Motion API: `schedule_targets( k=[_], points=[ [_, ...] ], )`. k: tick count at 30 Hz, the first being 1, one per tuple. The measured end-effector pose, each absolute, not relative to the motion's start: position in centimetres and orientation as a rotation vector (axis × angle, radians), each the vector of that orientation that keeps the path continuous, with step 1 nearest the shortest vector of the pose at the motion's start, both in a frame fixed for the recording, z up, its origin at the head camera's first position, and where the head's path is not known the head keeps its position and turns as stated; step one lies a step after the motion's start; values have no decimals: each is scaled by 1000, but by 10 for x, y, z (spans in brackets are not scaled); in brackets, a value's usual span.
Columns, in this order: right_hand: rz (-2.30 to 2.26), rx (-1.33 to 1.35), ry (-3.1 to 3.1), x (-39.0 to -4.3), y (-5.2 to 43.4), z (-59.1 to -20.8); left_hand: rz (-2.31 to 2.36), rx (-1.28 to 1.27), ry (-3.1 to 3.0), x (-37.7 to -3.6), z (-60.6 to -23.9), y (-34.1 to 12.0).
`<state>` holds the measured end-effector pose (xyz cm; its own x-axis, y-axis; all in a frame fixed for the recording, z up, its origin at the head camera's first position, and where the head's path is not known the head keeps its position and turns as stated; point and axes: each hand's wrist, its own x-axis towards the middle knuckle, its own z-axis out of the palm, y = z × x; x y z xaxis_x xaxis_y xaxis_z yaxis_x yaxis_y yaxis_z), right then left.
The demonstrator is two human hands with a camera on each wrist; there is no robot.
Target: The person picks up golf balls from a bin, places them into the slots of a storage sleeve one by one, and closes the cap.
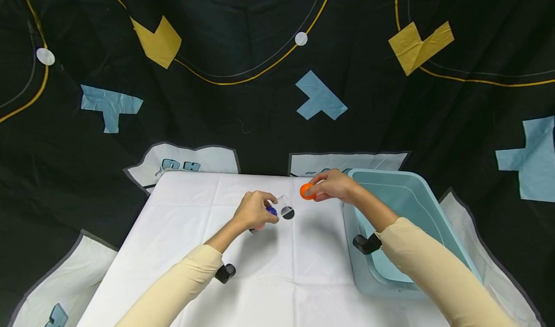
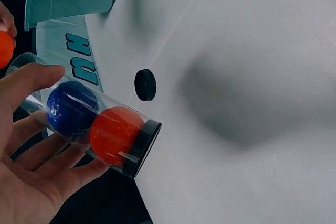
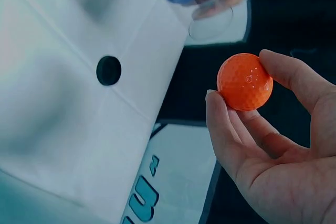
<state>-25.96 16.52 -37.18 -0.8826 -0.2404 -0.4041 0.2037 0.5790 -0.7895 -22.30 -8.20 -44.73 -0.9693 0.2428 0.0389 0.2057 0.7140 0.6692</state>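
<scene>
My left hand (image 1: 256,209) grips a clear plastic tube (image 2: 106,100) with thumb and fingers around it, tilted above the white table. Inside the tube sit a blue ball (image 2: 72,108) and a red-orange ball (image 2: 116,135), the latter against the black end cap (image 2: 143,149). The tube's other end, pointing toward my right hand, is uncapped. My right hand (image 1: 334,185) pinches an orange golf ball (image 3: 245,82) between thumb and fingertips, a short way from that end. A loose round black cap (image 2: 145,85) lies on the table below, between the hands.
A teal plastic bin (image 1: 392,173) stands on the right side of the white-covered table (image 1: 186,221), under my right forearm. Behind the table hangs a black cloth (image 1: 260,124) with yellow and light blue shapes.
</scene>
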Motion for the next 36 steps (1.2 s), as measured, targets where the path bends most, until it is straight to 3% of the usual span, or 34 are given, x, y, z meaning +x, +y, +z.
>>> schedule_targets(
  k=[13, 36],
  points=[
    [-1222, -60, 2350, -254, 129, -385, 1124, 352, 2839, -224, -446, -81],
    [-1265, -35, 2273, -253, 126, -394, 1137, 417, 2837, -224, -443, -75]
  ],
)
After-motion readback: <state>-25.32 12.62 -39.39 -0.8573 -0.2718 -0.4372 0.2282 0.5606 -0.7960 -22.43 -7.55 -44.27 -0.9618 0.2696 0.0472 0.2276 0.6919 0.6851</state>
